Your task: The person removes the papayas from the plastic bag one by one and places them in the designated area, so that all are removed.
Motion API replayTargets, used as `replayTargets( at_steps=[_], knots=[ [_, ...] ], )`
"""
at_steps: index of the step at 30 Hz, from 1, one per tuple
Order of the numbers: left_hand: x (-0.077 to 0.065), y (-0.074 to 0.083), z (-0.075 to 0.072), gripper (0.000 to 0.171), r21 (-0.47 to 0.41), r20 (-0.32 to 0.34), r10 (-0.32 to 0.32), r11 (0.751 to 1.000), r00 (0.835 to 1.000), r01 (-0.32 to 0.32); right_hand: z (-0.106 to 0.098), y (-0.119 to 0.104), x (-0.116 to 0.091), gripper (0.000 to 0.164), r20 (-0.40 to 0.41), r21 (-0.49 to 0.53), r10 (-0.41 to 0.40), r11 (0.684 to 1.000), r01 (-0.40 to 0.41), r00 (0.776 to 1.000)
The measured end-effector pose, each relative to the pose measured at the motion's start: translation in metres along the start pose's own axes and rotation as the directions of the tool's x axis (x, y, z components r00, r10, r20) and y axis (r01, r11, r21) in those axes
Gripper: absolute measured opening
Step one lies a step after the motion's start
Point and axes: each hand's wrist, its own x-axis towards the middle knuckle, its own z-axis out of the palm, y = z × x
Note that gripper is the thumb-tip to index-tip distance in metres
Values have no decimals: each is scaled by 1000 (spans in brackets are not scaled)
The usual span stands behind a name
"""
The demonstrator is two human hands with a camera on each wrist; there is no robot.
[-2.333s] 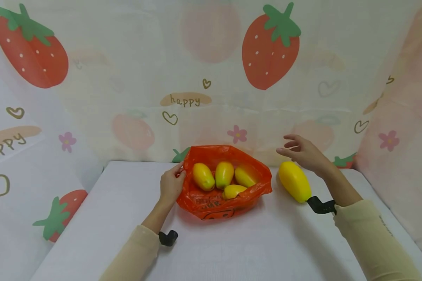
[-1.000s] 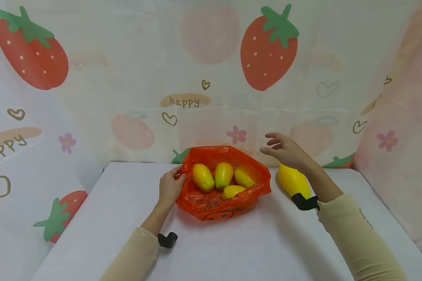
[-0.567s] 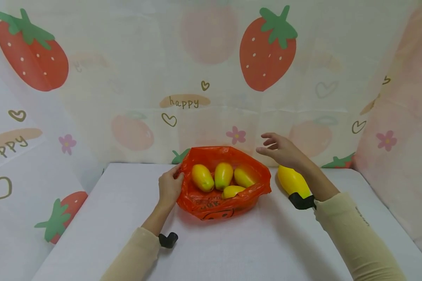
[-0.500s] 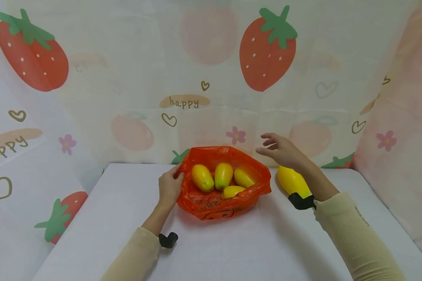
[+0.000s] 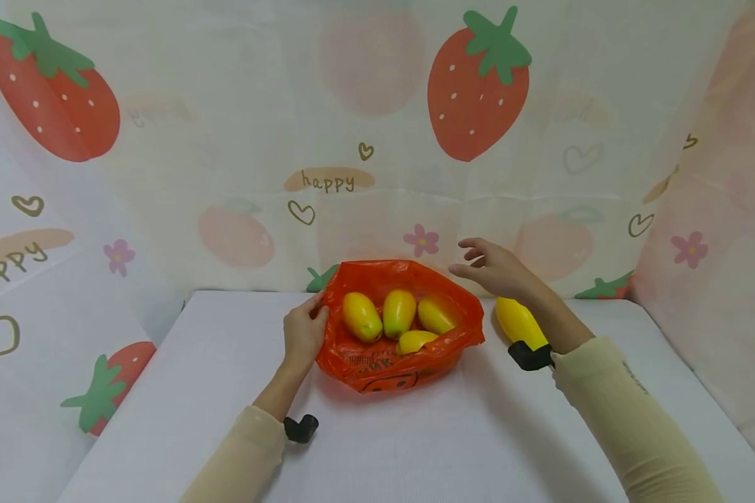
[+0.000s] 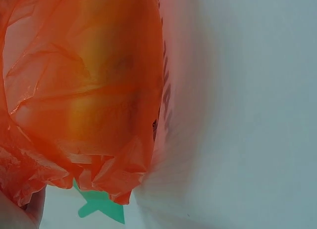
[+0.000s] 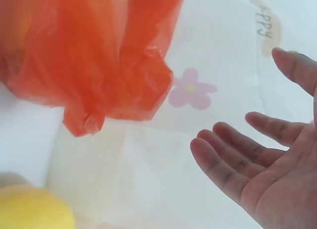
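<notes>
A red plastic bag (image 5: 437, 367) stands with its mouth spread on the white table. Several oblong yellow fruits (image 5: 400, 314) with greenish ends, like small papayas or mangoes, lie inside. My left hand (image 5: 305, 335) pinches the bag's left rim between thumb and fingers; in the left wrist view only a bit of that hand shows below the red film (image 6: 114, 95). My right hand (image 5: 497, 269) hovers above and right of the bag, fingers spread and slightly bent, holding nothing. Behind its wrist, a larger yellow fruit (image 5: 514, 320) lies partly hidden on the table.
The white table (image 5: 377, 454) runs up to a cloth backdrop (image 5: 258, 126) printed with strawberries, hearts and flowers. Cloth also hangs at both sides. A black camera mount (image 5: 300, 429) sits on the left wrist and another mount (image 5: 528, 356) on the right.
My right hand has moved left, from above the loose yellow fruit toward the bag's right side, and its forearm now covers part of that fruit. The left hand and bag stay put.
</notes>
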Motion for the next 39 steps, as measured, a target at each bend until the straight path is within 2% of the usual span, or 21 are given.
replayTargets(
  at_steps=[11, 20, 27, 39],
  knots=[
    [1, 1, 0, 36, -2, -6, -18, 1000, 1000, 18, 12, -12, 14, 63, -4, -38, -35, 999, 35, 999],
    [1, 2, -1, 35, -14, -8, -27, 1000, 1000, 27, 24, -26, 24, 65, 38, -2, -21, 1000, 21, 999],
    [2, 2, -3, 34, -31, -22, -34, 999, 999, 34, 35, -35, 37, 60, 57, -29, -79, 996, 80, 995],
    [3, 2, -1, 34, -32, -29, -24, 999, 999, 23, 58, -44, 54, 64, 70, -84, -125, 988, 131, 990]
  ],
)
